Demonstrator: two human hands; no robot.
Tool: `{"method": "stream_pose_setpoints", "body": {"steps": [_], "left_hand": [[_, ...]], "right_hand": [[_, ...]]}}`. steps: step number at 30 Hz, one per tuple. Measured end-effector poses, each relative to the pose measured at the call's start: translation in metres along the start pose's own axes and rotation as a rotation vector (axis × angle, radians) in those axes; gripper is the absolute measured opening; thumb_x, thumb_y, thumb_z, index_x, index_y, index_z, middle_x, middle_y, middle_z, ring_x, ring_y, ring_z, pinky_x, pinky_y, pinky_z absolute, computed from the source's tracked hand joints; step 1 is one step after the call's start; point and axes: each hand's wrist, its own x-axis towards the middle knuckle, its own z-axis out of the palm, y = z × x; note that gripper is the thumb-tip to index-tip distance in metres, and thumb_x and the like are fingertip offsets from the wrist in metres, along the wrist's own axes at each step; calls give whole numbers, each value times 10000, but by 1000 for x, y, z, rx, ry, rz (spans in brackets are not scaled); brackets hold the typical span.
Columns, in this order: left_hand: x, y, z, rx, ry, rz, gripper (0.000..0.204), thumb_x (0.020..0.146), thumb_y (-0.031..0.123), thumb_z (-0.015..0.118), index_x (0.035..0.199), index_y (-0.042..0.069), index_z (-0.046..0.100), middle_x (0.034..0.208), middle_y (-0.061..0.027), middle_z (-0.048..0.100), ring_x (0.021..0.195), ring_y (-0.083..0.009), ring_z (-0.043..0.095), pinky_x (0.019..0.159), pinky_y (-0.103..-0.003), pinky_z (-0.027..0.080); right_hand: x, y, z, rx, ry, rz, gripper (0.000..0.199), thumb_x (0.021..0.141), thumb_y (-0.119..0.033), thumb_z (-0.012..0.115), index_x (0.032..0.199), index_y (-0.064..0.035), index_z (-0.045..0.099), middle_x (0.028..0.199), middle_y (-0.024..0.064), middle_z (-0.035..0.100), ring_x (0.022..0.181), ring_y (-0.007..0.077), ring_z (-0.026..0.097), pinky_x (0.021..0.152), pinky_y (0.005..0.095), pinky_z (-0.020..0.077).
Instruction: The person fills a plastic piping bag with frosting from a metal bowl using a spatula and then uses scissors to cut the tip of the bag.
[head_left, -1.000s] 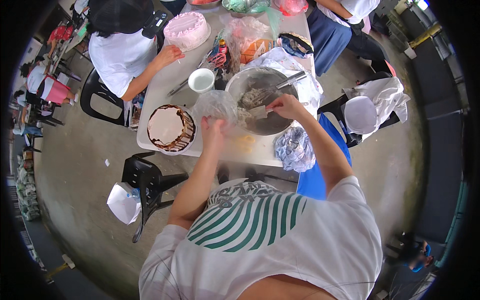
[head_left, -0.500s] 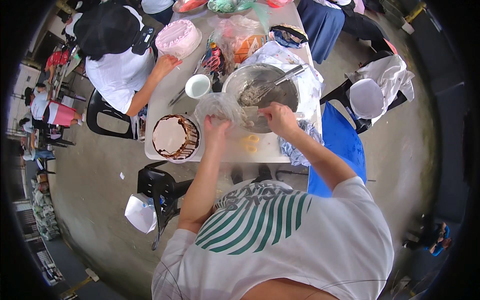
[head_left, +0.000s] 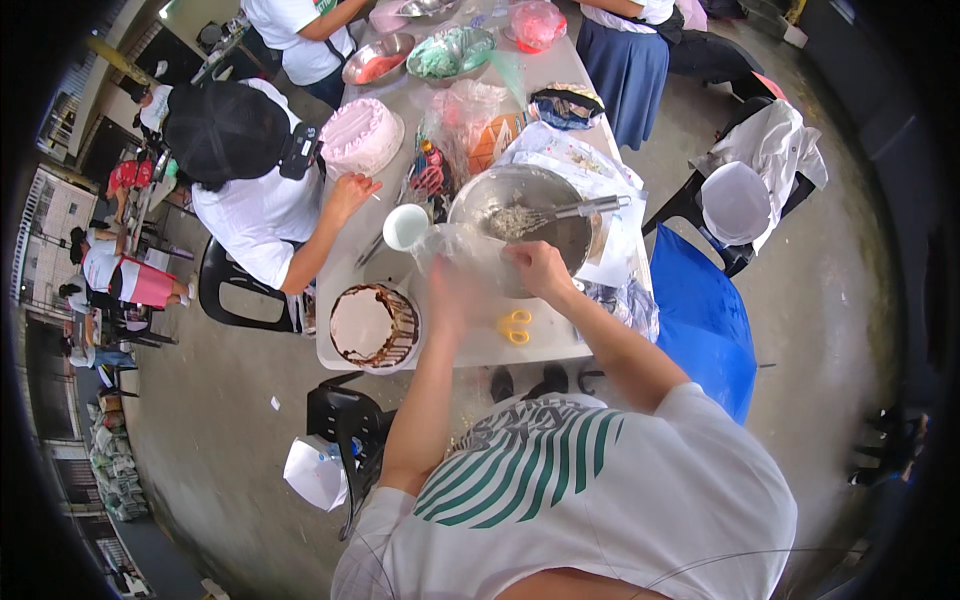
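Note:
A clear plastic bag (head_left: 462, 250) is stretched between my hands at the near side of the steel mixing bowl (head_left: 590, 235). My left hand (head_left: 450, 292), blurred by motion, grips the bag from below. My right hand (head_left: 540, 268) is closed at the bag's right edge; whether the scraper is still in its fingers is hidden. A whisk (head_left: 575, 209) rests in the bowl, its wires in pale frosting (head_left: 508, 221). Left of the bag stands a white cup (head_left: 406, 228). Below my hands lie yellow-handled scissors (head_left: 515, 327).
A cake with brown drips (head_left: 372, 326) sits at the table's near left corner. Beyond it, a person (head_left: 255, 190) works beside a pink cake (head_left: 362, 138). Bowls of red frosting (head_left: 380, 68) and green frosting (head_left: 450, 55) stand farther back. A blue chair (head_left: 705, 320) stands right.
My right hand has moved from the bowl's edge to the bag, and the scraper it held no longer shows. My left hand has lifted the bag slightly. The view has shifted, showing more of the table's far end.

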Motion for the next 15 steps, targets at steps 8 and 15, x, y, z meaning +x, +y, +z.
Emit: {"method": "stream_pose_setpoints", "body": {"steps": [8, 15], "left_hand": [[15, -4, -7, 439, -84, 223, 970, 673, -167, 577, 1505, 133, 178, 1445, -97, 359, 1292, -236, 414, 990, -340, 434], [5, 11, 4, 383, -78, 165, 923, 691, -150, 579, 1495, 124, 218, 1432, -105, 376, 1262, -236, 448, 982, -340, 440]], "right_hand": [[13, -15, 2, 223, 22, 123, 286, 831, -61, 548, 1067, -83, 706, 870, 183, 692, 800, 227, 686, 758, 327, 518], [18, -20, -9, 263, 90, 137, 295, 845, -58, 555, 1103, -73, 696, 831, 86, 691, 718, 100, 581, 681, 255, 473]]}}
